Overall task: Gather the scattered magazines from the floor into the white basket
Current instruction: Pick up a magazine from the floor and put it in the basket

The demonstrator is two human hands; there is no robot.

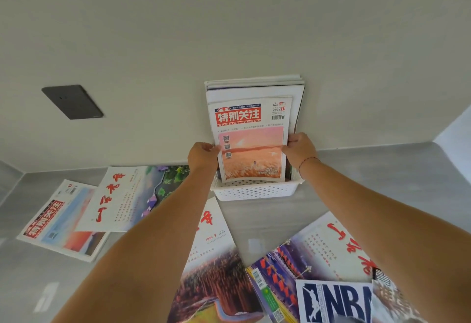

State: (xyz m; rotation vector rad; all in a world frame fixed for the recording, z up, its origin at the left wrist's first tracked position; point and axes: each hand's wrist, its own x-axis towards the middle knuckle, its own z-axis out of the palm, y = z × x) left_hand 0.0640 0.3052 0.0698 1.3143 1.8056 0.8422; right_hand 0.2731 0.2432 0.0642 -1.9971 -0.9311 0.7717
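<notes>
1. Pinching the front magazine point(251, 142) by both side edges: left grip point(202, 156) closed on its left edge, right grip point(300, 150) closed on its right edge, fingers curled round the paper.
2. Standing upright with its lower edge inside the white basket point(254, 190), cover facing out: glossy paper, red block title on white, pink-orange sunset picture, bottom slightly bowed.
3. Backed by a stack of larger magazines point(254, 86), likewise upright in the basket and leaning on the wall point(229, 29).
4. Moulded in white plastic, rectangular, low-walled, pierced with rows of small holes; set on the floor point(382, 182) against the wall.
5. Lying flat and scattered on the floor: a red-titled magazine point(61, 223) far left, overlapped by a calligraphy magazine point(122, 195); a forest-cover magazine point(211, 259) under the left forearm; a purple-cover magazine point(326, 249) at right, overlapped by an NBA magazine point(334, 302).
6. Paved in smooth grey tile, faintly shiny, with pale reflections.
7. Painted plain off-white, matte, carrying a dark square plate point(72, 102) left of the basket.
8. Circled by a thin thread bracelet point(309, 160) at the right wrist.
</notes>
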